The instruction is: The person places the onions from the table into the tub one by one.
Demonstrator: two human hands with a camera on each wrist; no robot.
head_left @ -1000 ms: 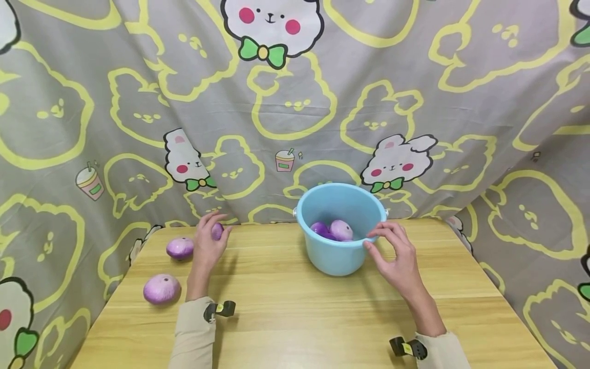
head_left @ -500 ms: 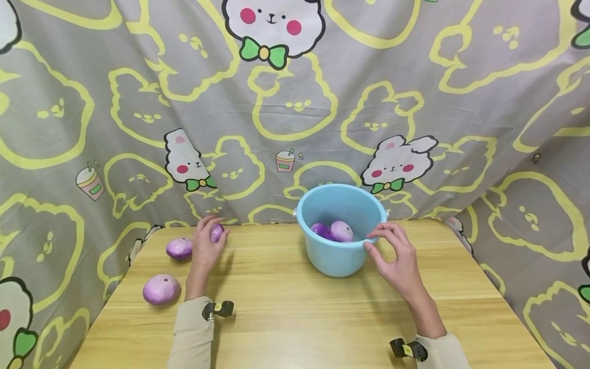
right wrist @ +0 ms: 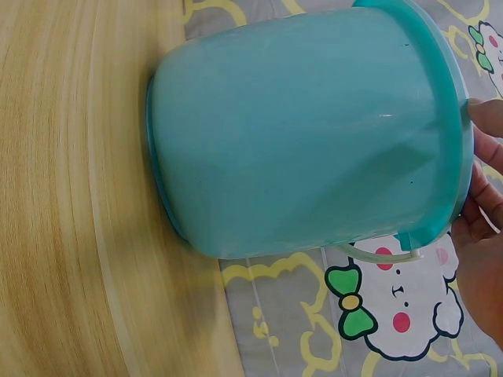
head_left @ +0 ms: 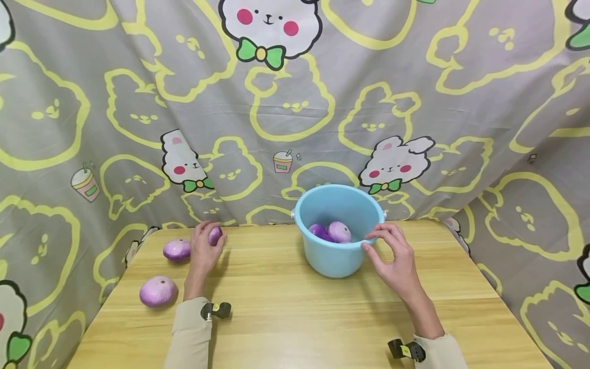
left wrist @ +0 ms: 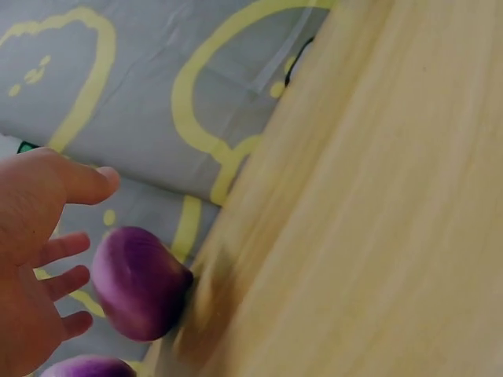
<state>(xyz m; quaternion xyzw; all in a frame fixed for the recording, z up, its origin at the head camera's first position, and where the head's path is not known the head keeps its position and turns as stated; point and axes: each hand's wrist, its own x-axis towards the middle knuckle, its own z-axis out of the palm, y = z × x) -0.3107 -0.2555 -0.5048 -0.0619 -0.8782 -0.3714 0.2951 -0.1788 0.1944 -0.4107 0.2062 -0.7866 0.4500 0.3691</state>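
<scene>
On the far left of the table point(head_left: 286, 312), the left hand point(head_left: 203, 250) was open beside an onion point(head_left: 215, 236) — thumb clear of it, finger contact unclear. A second onion point(head_left: 176, 249) lay just left, a third onion point(head_left: 158, 291) nearer. Well to the right, the right hand point(head_left: 395, 259) pinched the near-right rim of the upright bucket point(head_left: 331, 260) — more onions point(head_left: 339, 232) inside.

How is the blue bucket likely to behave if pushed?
The blue bucket may tip if pushed high, since it narrows toward its base. Smooth and evenly curved, it looks like stiff plastic. The rounded purple objects inside might roll.
</scene>
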